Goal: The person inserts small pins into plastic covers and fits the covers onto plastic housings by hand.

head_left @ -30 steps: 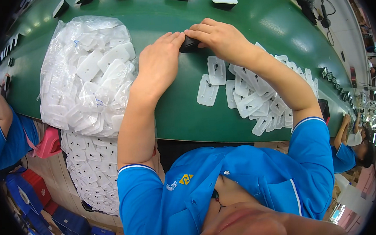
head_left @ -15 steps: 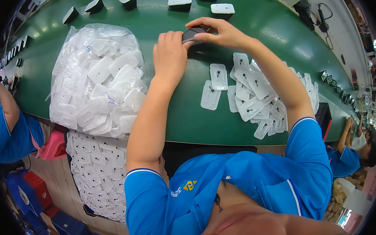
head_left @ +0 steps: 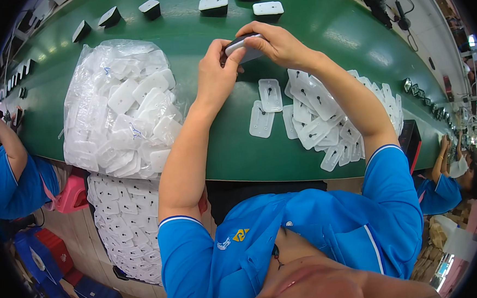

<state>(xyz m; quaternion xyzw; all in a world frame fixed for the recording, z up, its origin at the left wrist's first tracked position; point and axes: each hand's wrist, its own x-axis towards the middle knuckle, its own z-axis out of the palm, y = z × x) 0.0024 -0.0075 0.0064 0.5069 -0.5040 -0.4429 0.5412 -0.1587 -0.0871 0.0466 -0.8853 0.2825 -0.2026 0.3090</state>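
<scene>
Turned since the earlier frame, the dark block (head_left: pixel 250 54) at the frame's upper centre now shows a pale edge, pinched between thumb and fingers by the left hand (head_left: pixel 217 76) and the right hand (head_left: pixel 277 44), seemingly bringing its pale side under the thumbs

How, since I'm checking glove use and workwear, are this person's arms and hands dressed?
The left hand and right hand are bare: no gloves, watch or bracelet show. The bright-blue fabric left sleeve and matching bright-blue right sleeve are short and white-edged, leaving both forearms uncovered.
</scene>
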